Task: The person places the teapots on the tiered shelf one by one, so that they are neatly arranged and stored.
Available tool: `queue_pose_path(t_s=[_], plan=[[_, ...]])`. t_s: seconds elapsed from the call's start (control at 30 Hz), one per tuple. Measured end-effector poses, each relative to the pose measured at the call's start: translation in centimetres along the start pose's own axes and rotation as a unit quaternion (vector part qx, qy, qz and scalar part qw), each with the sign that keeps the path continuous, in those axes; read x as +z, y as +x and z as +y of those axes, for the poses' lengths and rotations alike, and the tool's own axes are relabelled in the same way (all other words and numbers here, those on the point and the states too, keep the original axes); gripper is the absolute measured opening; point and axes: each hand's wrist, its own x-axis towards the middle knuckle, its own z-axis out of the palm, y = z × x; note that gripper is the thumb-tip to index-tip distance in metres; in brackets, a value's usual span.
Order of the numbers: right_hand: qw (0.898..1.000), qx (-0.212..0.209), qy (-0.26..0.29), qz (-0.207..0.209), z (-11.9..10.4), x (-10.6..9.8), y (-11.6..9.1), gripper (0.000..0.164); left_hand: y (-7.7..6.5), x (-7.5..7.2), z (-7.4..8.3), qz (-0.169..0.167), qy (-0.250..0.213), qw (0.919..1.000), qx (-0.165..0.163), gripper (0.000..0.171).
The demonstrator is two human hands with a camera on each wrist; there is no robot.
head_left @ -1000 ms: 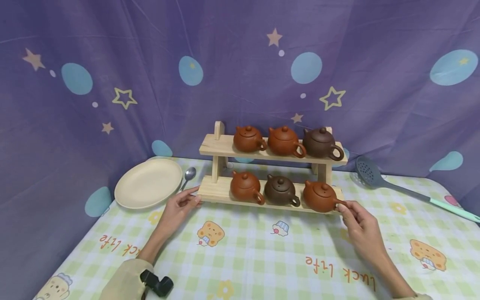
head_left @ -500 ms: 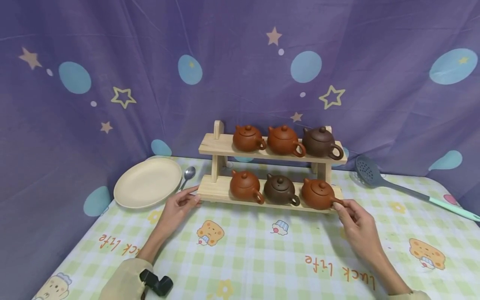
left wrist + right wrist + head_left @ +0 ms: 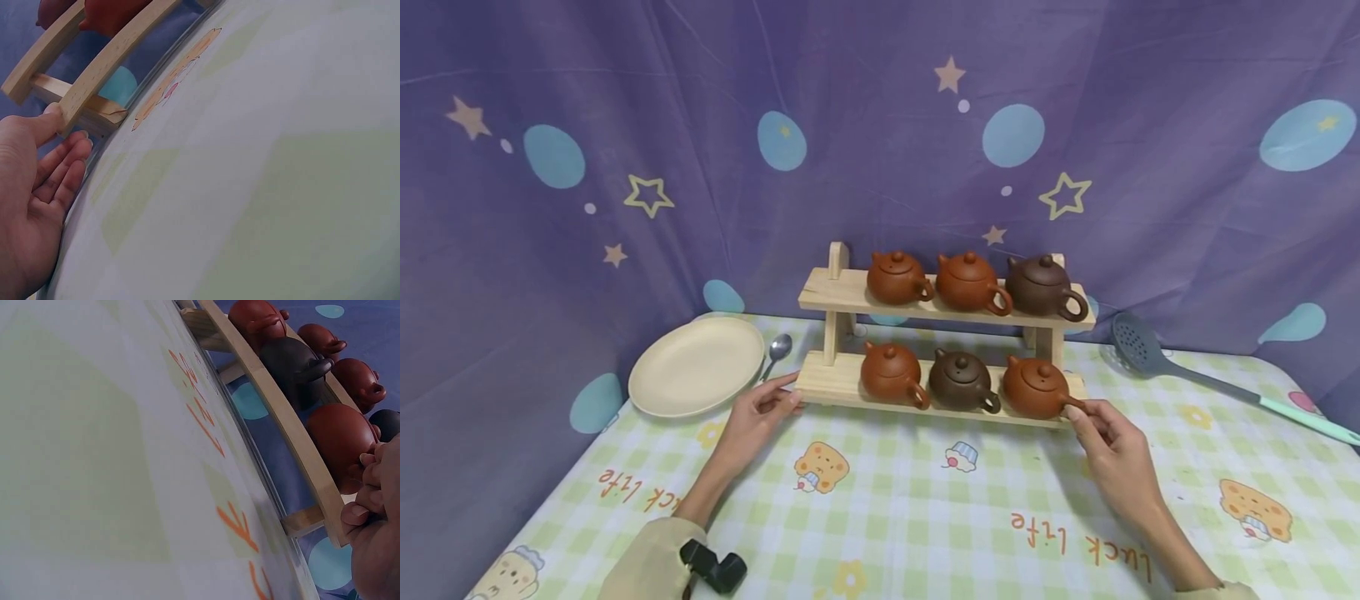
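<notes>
A two-tier wooden rack (image 3: 831,379) bears several small clay teapots. At the right end of its lower board sits a reddish-brown teapot (image 3: 1036,388), whose handle my right hand (image 3: 1117,454) pinches between thumb and fingers. Beside it stand a dark brown teapot (image 3: 960,381) and another reddish-brown teapot (image 3: 890,374). My left hand (image 3: 754,425) holds the lower board's left end; in the left wrist view the thumb lies against the board (image 3: 94,81) with the fingers below. Part of the pinched handle is hidden by my fingers in the right wrist view.
On the upper board are two reddish-brown teapots, one the middle teapot (image 3: 967,282), and a dark brown teapot (image 3: 1039,286). A cream plate (image 3: 696,367) and a spoon (image 3: 778,347) lie left. A slotted skimmer (image 3: 1138,343) lies right. A purple curtain (image 3: 880,125) hangs behind.
The lower right teapot has shifted slightly left and back on the board, with my right hand on its handle. My left hand has stayed at the rack's left end.
</notes>
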Motion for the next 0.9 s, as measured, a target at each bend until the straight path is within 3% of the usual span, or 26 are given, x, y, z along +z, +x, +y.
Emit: queue_pose_path(t_s=[0.9], plan=[[0.999, 0.014, 0.019, -0.026, -0.12, -0.28, -0.02, 0.018, -0.03, 0.03, 0.10, 0.000, -0.001, 1.0000, -0.001, 0.043]])
